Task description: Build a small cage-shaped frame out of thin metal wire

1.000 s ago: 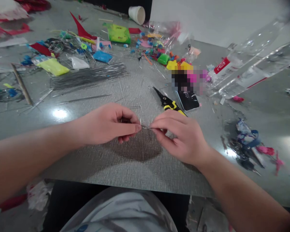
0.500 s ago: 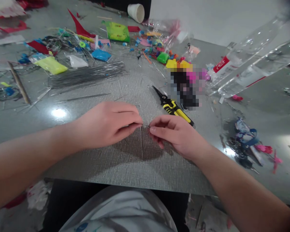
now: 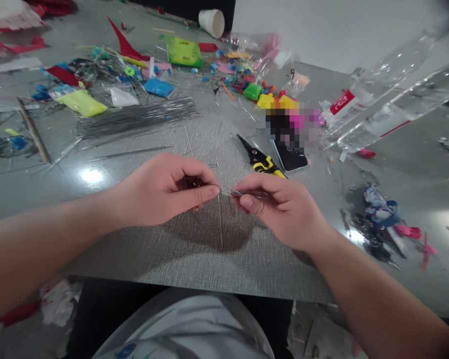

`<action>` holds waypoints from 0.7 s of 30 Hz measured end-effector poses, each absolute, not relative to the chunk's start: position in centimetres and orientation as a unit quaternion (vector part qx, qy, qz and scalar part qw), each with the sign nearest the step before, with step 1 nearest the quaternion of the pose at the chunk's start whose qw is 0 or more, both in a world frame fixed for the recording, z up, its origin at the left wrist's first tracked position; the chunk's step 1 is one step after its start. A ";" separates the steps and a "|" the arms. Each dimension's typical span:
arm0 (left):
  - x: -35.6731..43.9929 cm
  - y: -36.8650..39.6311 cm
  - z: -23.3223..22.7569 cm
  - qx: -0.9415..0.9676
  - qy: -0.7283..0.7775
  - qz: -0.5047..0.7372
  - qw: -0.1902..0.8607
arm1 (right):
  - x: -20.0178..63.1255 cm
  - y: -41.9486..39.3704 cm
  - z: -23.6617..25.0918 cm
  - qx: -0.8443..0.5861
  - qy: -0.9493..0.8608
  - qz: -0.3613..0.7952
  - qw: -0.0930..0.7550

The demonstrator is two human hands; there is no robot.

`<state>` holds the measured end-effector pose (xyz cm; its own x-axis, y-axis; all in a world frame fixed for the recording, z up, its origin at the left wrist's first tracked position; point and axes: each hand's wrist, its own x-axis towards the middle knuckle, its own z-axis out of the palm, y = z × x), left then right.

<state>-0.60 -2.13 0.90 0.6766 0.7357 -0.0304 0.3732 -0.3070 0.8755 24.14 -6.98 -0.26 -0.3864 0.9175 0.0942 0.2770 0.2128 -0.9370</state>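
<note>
Right hand (image 3: 284, 212) has rolled thumb-up since earlier, both grips pinched narrow on thin wire (image 3: 228, 193) with left hand (image 3: 164, 192) at counter (image 3: 194, 259) 6 o'clock; bending looks underway, cutters (image 3: 261, 160) untouched at 1 o'clock.

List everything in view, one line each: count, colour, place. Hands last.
thin wire: one, silver, pinched between both hands
wire bundle: one pile, grey, left of centre on table
pliers: one, black and yellow, behind right hand
phone: one, black, beside pliers
plastic bottle: one, clear with red label, lying at right
paper cup: one, white, tipped over at far edge
craft scraps: many, mixed colours, far side
table: one, grey
left hand: pinching wire
right hand: pinching wire
</note>
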 end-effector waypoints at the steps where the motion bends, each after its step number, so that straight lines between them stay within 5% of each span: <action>1: -0.6 -2.2 1.0 0.782 0.353 0.198 0.474 | 24.0 -7.0 -0.3 -0.431 -0.683 0.472 0.355; 8: -0.2 -2.6 1.2 0.761 0.362 0.238 0.482 | 23.3 -7.3 -0.9 -0.403 -0.585 0.567 0.417; 15: -0.1 -2.5 0.9 0.666 0.294 0.154 0.668 | 24.0 -7.0 -0.9 -0.300 -0.757 0.393 0.428; 21: -0.5 -2.1 1.1 0.726 0.238 0.120 0.634 | 24.2 -7.1 -0.1 -0.285 -0.770 0.414 0.392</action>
<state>-0.49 -2.12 1.09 0.8575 0.4984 -0.1280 0.1936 -0.0821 0.9776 24.15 -7.14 -0.09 -0.5301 0.7635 0.3687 0.1134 0.4948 -0.8616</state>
